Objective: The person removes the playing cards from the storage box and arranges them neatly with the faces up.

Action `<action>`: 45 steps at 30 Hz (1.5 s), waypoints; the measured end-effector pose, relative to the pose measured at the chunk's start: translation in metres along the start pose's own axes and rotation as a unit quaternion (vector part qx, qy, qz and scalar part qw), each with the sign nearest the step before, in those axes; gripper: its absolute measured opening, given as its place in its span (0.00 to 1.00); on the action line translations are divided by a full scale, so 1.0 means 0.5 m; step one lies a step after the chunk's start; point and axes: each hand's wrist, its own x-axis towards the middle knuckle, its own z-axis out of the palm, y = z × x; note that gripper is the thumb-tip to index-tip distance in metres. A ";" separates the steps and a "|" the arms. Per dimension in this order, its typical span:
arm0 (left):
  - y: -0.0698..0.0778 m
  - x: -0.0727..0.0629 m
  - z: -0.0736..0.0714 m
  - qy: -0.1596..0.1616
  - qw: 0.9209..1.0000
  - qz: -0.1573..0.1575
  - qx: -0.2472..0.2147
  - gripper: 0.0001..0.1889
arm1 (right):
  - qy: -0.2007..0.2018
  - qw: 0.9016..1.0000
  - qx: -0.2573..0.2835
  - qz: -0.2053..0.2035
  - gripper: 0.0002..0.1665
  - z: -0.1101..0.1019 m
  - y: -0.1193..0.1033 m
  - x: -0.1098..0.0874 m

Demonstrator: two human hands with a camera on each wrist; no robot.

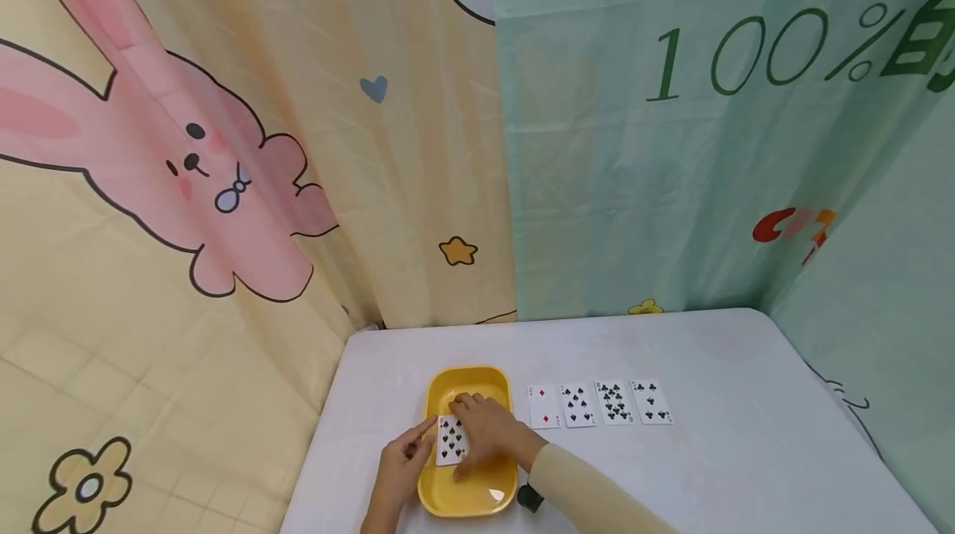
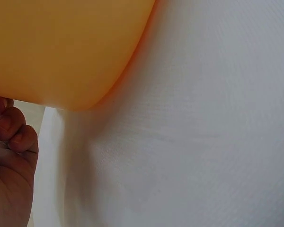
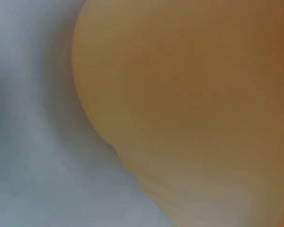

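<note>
Head view: yellow tray (image 1: pixel 448 385) sits on the white-covered desk (image 1: pixel 731 451), long side running away from the person. One face-up spade card (image 1: pixel 451 440) lies within the tray's outline, toward its left side, between the two hands. Whether it rests on the tray floor or is raised above it cannot be told.

Right hand (image 1: pixel 485 430): comes in over the tray's right rim; grip wide, fingers near the card's far edge, thumb near its close edge, palm side covering part of its right side. Contact with the card unclear.

Left hand (image 1: pixel 401 463): at the tray's left rim, index fingertip and thumb at the card's left edge. Cannot tell whether this grip pinches the card or only touches it. Left wrist view: bent fingers just beside the tray's edge; card hidden there. Right wrist view: blurred yellow tray surface and pale desk covering only.

Right of the tray, a row of four face-up cards, left to right: red diamond card (image 1: pixel 545 407), row spade card (image 1: pixel 578 405), densely pipped club card (image 1: pixel 614 403), last club card (image 1: pixel 652 402). Small dark object (image 1: pixel 530 498) near the tray's lower right, beside the light sleeve (image 1: pixel 589 492). Behind: yellow curtain with pink rabbit (image 1: pixel 224 177), green curtain (image 1: pixel 634 177) bearing "100%".
</note>
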 end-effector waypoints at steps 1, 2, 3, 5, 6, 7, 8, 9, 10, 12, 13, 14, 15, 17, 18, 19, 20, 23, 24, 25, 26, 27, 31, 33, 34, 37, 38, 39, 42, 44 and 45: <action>0.000 0.000 0.001 0.003 1.000 0.000 -0.001 0.16 | -0.004 1.000 -0.007 0.004 0.67 0.002 -0.001 0.000; 0.000 -0.001 0.002 0.005 1.000 0.000 -0.001 0.16 | -0.005 1.000 -0.016 0.007 0.67 0.004 -0.003 0.001; 0.000 -0.001 0.002 0.008 1.000 0.001 -0.002 0.16 | -0.005 1.000 -0.025 0.008 0.67 0.005 -0.004 0.001; 0.001 -0.001 0.002 0.012 1.000 0.003 -0.005 0.16 | 0.000 0.999 -0.042 0.008 0.65 0.005 -0.007 0.001; 0.002 -0.001 0.002 0.013 1.000 0.001 -0.006 0.16 | 0.003 0.999 -0.050 0.008 0.65 0.005 -0.008 0.002; 0.003 -0.001 0.002 0.013 1.000 -0.001 -0.008 0.16 | 0.006 0.998 -0.057 0.009 0.63 0.007 -0.008 0.003; 0.003 -0.001 0.001 0.012 1.000 -0.002 -0.009 0.16 | 0.008 0.998 -0.061 0.009 0.62 0.008 -0.008 0.004; 0.003 -0.001 0.001 0.011 1.000 -0.005 -0.009 0.16 | 0.009 0.998 -0.061 0.011 0.61 0.009 -0.008 0.004; 0.003 -0.001 0.001 0.011 1.000 -0.006 -0.008 0.16 | 0.009 0.998 -0.060 0.013 0.60 0.010 -0.008 0.005; 0.002 0.000 0.002 0.010 1.000 -0.014 -0.008 0.16 | 0.007 0.998 -0.055 0.018 0.58 0.013 -0.008 0.007; 0.001 0.000 0.003 0.012 1.000 -0.015 -0.007 0.16 | 0.006 0.998 -0.051 0.021 0.57 0.014 -0.007 0.008; 0.000 0.000 0.004 0.013 1.000 -0.017 -0.006 0.16 | 0.006 0.999 -0.049 0.023 0.56 0.014 -0.007 0.008; -0.001 0.000 0.005 0.016 1.000 -0.018 -0.005 0.16 | 0.005 0.998 -0.049 0.025 0.56 0.015 -0.006 0.009; -0.003 0.000 0.007 0.019 1.000 -0.020 -0.005 0.15 | 0.005 0.998 -0.053 0.026 0.55 0.016 -0.006 0.009; -0.004 0.000 0.009 0.020 1.000 -0.019 -0.006 0.15 | 0.008 0.998 -0.054 0.026 0.55 0.017 -0.006 0.008; -0.004 -0.001 0.009 0.022 1.000 -0.018 -0.006 0.15 | 0.010 0.998 -0.054 0.025 0.55 0.017 -0.007 0.008; -0.005 -0.001 0.010 0.022 1.000 -0.019 -0.006 0.15 | 0.014 0.998 -0.055 0.023 0.55 0.017 -0.006 0.007; -0.005 -0.003 0.011 0.024 1.000 -0.018 -0.009 0.15 | 0.029 0.998 -0.045 0.016 0.55 0.015 -0.007 0.003; -0.005 -0.003 0.010 0.025 1.000 -0.015 -0.008 0.16 | 0.035 0.999 -0.041 0.012 0.55 0.013 -0.008 0.002; -0.005 -0.004 0.010 0.027 1.000 -0.015 -0.008 0.16 | 0.039 0.998 -0.037 0.010 0.55 0.011 -0.007 0.001; -0.004 -0.004 0.009 0.026 1.000 -0.015 -0.008 0.16 | 0.043 0.998 -0.032 0.010 0.54 0.008 -0.008 -0.001; -0.002 -0.003 0.008 0.026 0.999 -0.017 -0.007 0.16 | 0.046 0.999 -0.026 0.011 0.54 0.006 -0.008 -0.003; 0.002 0.000 0.006 0.021 0.999 -0.030 -0.004 0.16 | 0.050 0.999 -0.005 0.021 0.54 -0.012 -0.007 -0.015; 0.001 0.000 0.007 0.020 0.999 -0.032 -0.002 0.16 | 0.051 0.998 0.001 0.027 0.56 -0.020 -0.003 -0.022; 0.001 0.001 0.008 0.021 0.999 -0.032 -0.002 0.16 | 0.053 0.998 0.002 0.030 0.57 -0.024 0.000 -0.025; -0.001 0.000 0.008 0.022 0.999 -0.031 -0.003 0.16 | 0.064 0.997 0.000 0.032 0.58 -0.033 0.012 -0.034; -0.001 0.000 0.008 0.023 0.999 -0.030 -0.002 0.16 | 0.069 0.997 -0.004 0.032 0.59 -0.035 0.017 -0.037; 0.000 0.001 0.008 0.025 0.999 -0.030 0.000 0.16 | 0.074 0.997 -0.004 0.032 0.58 -0.040 0.021 -0.041; -0.001 0.000 0.008 0.024 0.999 -0.026 0.002 0.16 | 0.089 0.996 -0.006 0.032 0.56 -0.050 0.036 -0.054; -0.001 -0.001 0.007 0.024 0.999 -0.024 0.004 0.16 | 0.094 0.995 -0.007 0.035 0.55 -0.058 0.046 -0.063; -0.001 -0.001 0.007 0.023 0.999 -0.022 0.006 0.16 | 0.097 0.995 -0.007 0.036 0.56 -0.062 0.051 -0.069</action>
